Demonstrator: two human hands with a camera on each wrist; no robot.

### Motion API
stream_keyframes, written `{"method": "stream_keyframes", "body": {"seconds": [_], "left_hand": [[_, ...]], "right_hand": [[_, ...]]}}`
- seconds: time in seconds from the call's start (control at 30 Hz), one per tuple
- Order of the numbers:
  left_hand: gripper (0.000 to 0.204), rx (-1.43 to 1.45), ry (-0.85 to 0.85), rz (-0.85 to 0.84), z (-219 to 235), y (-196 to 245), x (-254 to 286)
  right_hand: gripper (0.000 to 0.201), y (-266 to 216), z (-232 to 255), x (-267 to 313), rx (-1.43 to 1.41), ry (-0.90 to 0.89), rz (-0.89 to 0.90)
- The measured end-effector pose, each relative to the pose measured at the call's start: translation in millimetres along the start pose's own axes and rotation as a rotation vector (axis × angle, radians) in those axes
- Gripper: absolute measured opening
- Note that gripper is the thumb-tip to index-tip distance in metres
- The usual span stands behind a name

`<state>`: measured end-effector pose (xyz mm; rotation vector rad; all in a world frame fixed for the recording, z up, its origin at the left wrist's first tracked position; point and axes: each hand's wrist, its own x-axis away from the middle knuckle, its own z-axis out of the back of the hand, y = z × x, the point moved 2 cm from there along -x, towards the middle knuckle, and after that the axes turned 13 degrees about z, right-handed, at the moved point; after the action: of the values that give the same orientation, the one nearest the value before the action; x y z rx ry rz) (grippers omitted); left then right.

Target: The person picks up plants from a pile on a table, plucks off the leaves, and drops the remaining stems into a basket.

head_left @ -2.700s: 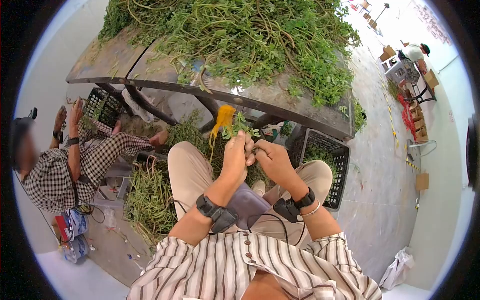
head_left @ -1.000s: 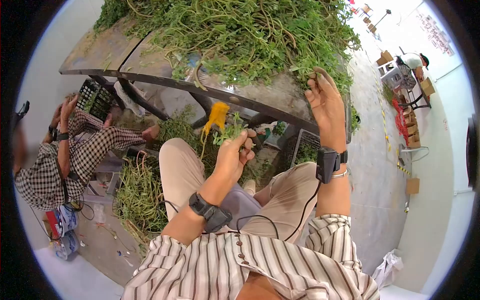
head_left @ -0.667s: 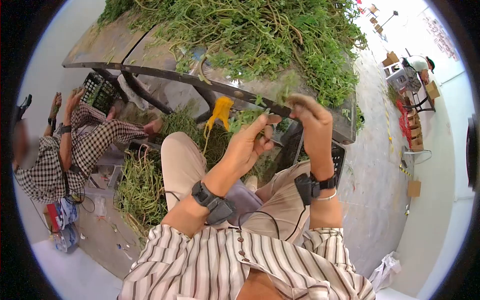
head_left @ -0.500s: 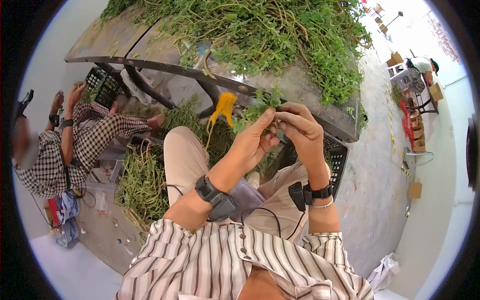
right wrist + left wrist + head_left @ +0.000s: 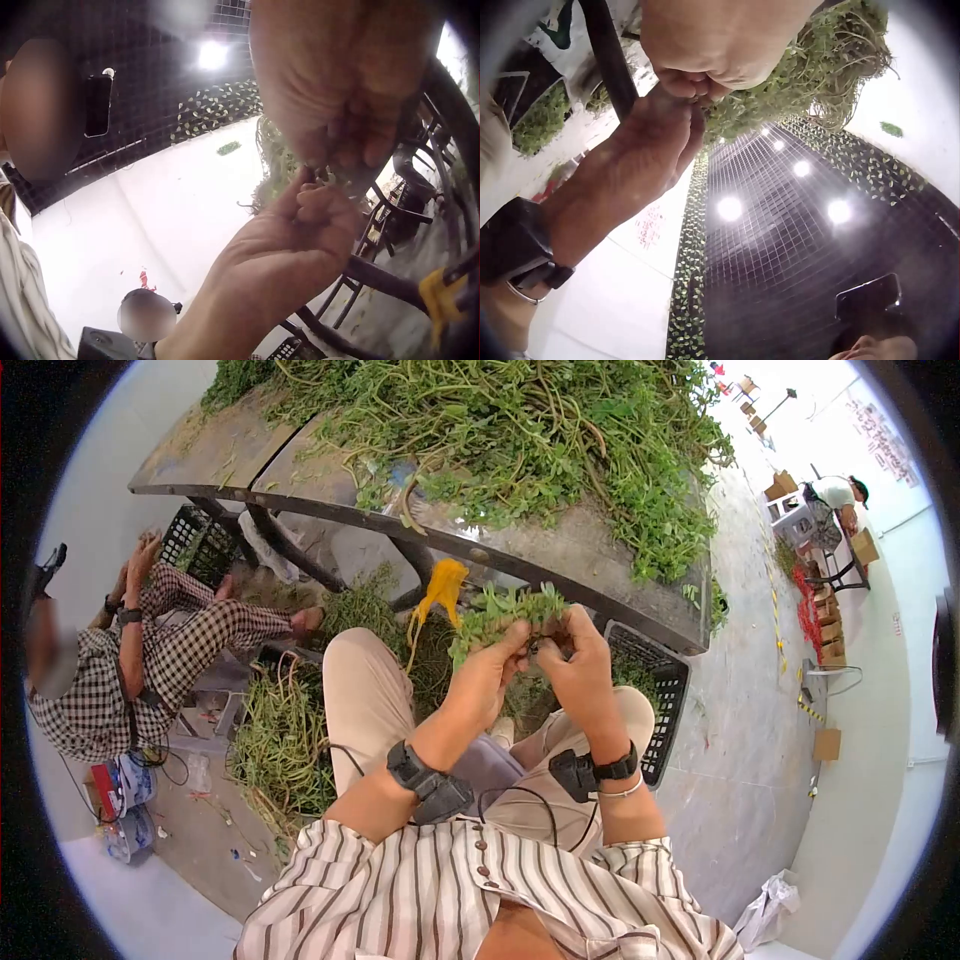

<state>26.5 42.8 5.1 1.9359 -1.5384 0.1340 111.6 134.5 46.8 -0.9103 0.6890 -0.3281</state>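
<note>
Head view: left hand (image 5: 488, 668) and right hand (image 5: 580, 662) are pinching a small green leafy-stemmed bunch (image 5: 493, 616) near the grey, dark-edged table (image 5: 205, 458), probably light, soft, easily bruised, best held by its stems; left wrist: hands are meeting; right wrist: they are hiding the contact.

Striped shirt (image 5: 390, 885), brown buttons (image 5: 482, 871), beige trousers (image 5: 365, 685), 2 black wrist cameras (image 5: 444, 797), black cables (image 5: 550, 817), silvery bracelet (image 5: 622, 792)

The head view looks forward and down, left hand (image 5: 486, 672) and right hand (image 5: 583, 668) mid-frame, table (image 5: 325, 478) toward the top. Both wrist views face upward from close by, hands upper left in the left, right of centre in the right; they share the dark ceiling (image 5: 780, 259).
</note>
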Motion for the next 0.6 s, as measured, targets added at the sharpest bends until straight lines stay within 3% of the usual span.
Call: {"method": "stream_keyframes", "body": {"seconds": [0.1, 0.27, 0.37, 0.43, 0.53, 0.6], "left_hand": [[0.021, -0.303, -0.014, -0.101, 3, -3, 5], [0.023, -0.421, 0.016, -0.178, 15, -7, -6], [0.023, -0.378, 0.015, -0.209, 17, -7, -7], [0.024, -0.333, 0.01, -0.231, 12, -2, -3], [0.024, -0.241, 0.043, -0.297, 5, 3, 2], [0.023, -0.348, 0.081, -0.356, 12, 10, 3]], "right_hand": [[0.019, -9, -3, -5, -0.041, 0.003, -0.076], [0.022, 8, -10, -7, -0.172, 0.009, -0.137], [0.024, 9, -18, -10, -0.108, 0.027, -0.066], [0.027, -1, -24, -11, 0.261, -0.018, 0.111], [0.025, -6, -23, -15, 0.175, -0.04, 0.106], [0.021, -3, -20, -15, 0.194, -0.088, 0.151]]}}
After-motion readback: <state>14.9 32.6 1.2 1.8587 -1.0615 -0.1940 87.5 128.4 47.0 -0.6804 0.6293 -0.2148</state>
